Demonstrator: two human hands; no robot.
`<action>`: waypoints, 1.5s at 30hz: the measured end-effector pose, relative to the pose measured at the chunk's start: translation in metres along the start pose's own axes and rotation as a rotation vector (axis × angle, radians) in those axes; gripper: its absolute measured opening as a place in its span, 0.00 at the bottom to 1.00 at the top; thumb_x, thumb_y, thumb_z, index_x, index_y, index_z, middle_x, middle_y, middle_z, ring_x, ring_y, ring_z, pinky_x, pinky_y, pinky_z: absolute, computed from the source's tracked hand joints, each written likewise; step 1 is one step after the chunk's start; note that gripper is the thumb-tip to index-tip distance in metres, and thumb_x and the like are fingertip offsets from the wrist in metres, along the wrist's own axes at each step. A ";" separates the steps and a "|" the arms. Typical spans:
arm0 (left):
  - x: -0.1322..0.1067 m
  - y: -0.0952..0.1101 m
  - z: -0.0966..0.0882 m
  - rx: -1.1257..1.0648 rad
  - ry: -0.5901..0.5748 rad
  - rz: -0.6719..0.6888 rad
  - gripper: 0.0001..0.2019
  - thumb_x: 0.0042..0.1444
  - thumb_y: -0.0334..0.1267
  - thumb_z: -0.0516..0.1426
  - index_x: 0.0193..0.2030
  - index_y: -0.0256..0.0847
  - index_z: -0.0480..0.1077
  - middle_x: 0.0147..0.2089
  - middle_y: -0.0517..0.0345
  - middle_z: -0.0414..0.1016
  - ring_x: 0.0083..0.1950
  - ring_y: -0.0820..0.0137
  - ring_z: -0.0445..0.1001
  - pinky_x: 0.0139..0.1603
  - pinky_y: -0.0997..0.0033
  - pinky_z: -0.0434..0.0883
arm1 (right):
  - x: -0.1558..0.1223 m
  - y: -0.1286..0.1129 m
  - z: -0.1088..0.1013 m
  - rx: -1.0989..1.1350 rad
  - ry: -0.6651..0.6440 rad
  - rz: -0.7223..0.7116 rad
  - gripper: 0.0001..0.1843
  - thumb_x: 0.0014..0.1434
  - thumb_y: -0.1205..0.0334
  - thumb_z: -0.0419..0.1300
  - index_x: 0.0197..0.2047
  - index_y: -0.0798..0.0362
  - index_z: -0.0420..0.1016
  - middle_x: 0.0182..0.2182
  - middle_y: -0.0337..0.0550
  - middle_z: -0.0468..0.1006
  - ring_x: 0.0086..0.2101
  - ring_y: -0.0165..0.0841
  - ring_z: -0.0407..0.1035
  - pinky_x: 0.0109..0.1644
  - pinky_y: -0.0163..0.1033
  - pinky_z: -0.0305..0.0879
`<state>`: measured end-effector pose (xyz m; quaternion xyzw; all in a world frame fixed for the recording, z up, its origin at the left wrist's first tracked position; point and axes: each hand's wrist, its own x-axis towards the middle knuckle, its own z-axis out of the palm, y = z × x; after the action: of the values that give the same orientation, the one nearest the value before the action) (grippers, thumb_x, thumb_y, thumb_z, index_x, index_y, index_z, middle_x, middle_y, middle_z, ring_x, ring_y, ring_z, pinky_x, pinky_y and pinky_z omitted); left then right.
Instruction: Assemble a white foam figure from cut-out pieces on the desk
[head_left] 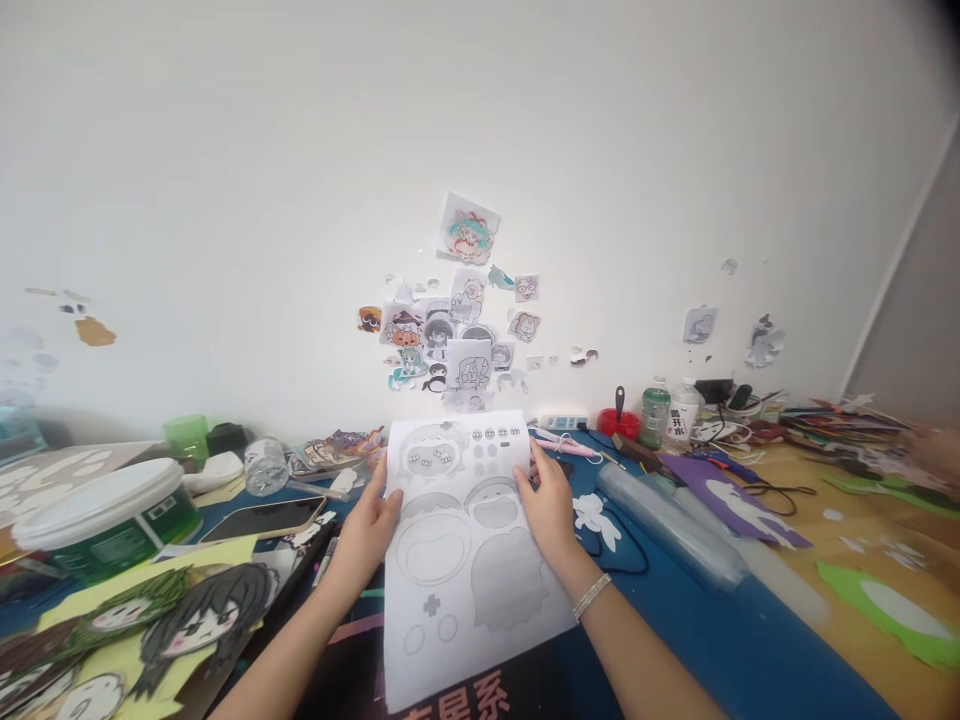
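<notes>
A white printed sheet (465, 560) with grey cartoon shapes is held up over the table, tilted toward me. My left hand (369, 530) grips its left edge, thumb on the front and fingers behind. At the right edge my right hand (547, 505) pinches the sheet the same way; a bracelet (591, 596) circles that wrist. Under the sheet lies a blue mat (697, 620).
A phone (262, 520) and a white-lidded green tub (105, 520) sit at the left, above yellow cartoon drawings (150, 630). A clear plastic roll (675, 525), bottles (667, 412) and purple and green paper cut-outs lie at the right. Stickers (457, 330) cover the wall ahead. Another person's hand (937, 450) shows far right.
</notes>
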<state>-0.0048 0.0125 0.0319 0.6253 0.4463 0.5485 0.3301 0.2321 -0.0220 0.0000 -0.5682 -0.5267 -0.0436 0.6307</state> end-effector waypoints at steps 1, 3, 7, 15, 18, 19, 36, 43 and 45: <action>0.000 0.001 0.000 0.053 -0.032 0.006 0.36 0.43 0.44 0.57 0.61 0.36 0.56 0.14 0.71 0.56 0.16 0.74 0.57 0.19 0.77 0.58 | 0.000 0.000 0.000 0.009 0.004 -0.007 0.26 0.53 0.60 0.55 0.57 0.49 0.62 0.41 0.47 0.71 0.42 0.42 0.62 0.47 0.48 0.60; -0.001 0.002 0.000 0.124 -0.087 0.013 0.37 0.46 0.45 0.54 0.63 0.36 0.52 0.15 0.71 0.56 0.16 0.75 0.56 0.18 0.78 0.56 | -0.001 -0.002 0.000 0.004 0.020 -0.034 0.25 0.55 0.61 0.54 0.57 0.50 0.62 0.44 0.48 0.71 0.44 0.42 0.61 0.49 0.48 0.58; 0.000 -0.002 0.000 0.087 -0.110 -0.012 0.37 0.47 0.46 0.53 0.64 0.37 0.48 0.14 0.72 0.52 0.15 0.76 0.53 0.15 0.79 0.53 | -0.002 -0.007 -0.001 -0.056 0.078 -0.091 0.22 0.57 0.60 0.52 0.56 0.49 0.64 0.48 0.47 0.68 0.48 0.41 0.59 0.52 0.48 0.56; -0.001 -0.002 0.001 0.122 -0.105 0.000 0.37 0.48 0.46 0.53 0.64 0.39 0.46 0.15 0.71 0.52 0.16 0.76 0.52 0.18 0.79 0.52 | -0.004 -0.007 0.000 -0.097 0.099 -0.121 0.22 0.58 0.60 0.51 0.57 0.49 0.62 0.45 0.48 0.69 0.45 0.41 0.61 0.49 0.47 0.59; -0.002 0.002 0.001 0.114 -0.108 -0.008 0.37 0.47 0.46 0.53 0.64 0.39 0.47 0.15 0.70 0.55 0.16 0.75 0.53 0.19 0.78 0.54 | -0.005 -0.007 0.000 -0.107 0.107 -0.147 0.22 0.59 0.60 0.50 0.56 0.51 0.63 0.46 0.49 0.68 0.45 0.40 0.61 0.50 0.46 0.58; -0.002 0.003 0.001 0.114 -0.111 -0.009 0.37 0.47 0.46 0.53 0.64 0.39 0.47 0.15 0.70 0.55 0.16 0.75 0.53 0.19 0.78 0.54 | -0.005 -0.007 0.000 -0.108 0.111 -0.149 0.21 0.59 0.60 0.50 0.56 0.51 0.63 0.45 0.49 0.69 0.45 0.40 0.61 0.49 0.46 0.59; -0.003 -0.005 0.008 -0.008 -0.244 -0.019 0.33 0.46 0.54 0.52 0.54 0.33 0.58 0.21 0.63 0.66 0.22 0.70 0.64 0.22 0.73 0.60 | 0.020 0.018 -0.003 0.659 0.124 0.539 0.19 0.38 0.53 0.66 0.29 0.56 0.66 0.19 0.35 0.67 0.21 0.26 0.60 0.24 0.31 0.54; 0.001 -0.010 0.005 -0.045 -0.240 -0.028 0.34 0.45 0.55 0.53 0.55 0.34 0.56 0.19 0.66 0.65 0.21 0.71 0.64 0.22 0.73 0.60 | 0.021 0.012 -0.006 0.654 -0.001 0.488 0.22 0.39 0.54 0.66 0.35 0.58 0.68 0.16 0.31 0.62 0.18 0.24 0.54 0.21 0.30 0.48; 0.002 -0.009 0.004 -0.054 -0.258 -0.044 0.35 0.46 0.55 0.52 0.56 0.33 0.55 0.21 0.63 0.68 0.21 0.70 0.66 0.22 0.72 0.62 | 0.021 0.012 -0.005 0.633 -0.004 0.454 0.21 0.41 0.54 0.65 0.36 0.57 0.67 0.15 0.29 0.61 0.18 0.23 0.52 0.21 0.30 0.46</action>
<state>-0.0024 0.0182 0.0236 0.6715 0.3988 0.4679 0.4136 0.2526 -0.0105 0.0077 -0.4478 -0.3762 0.2629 0.7674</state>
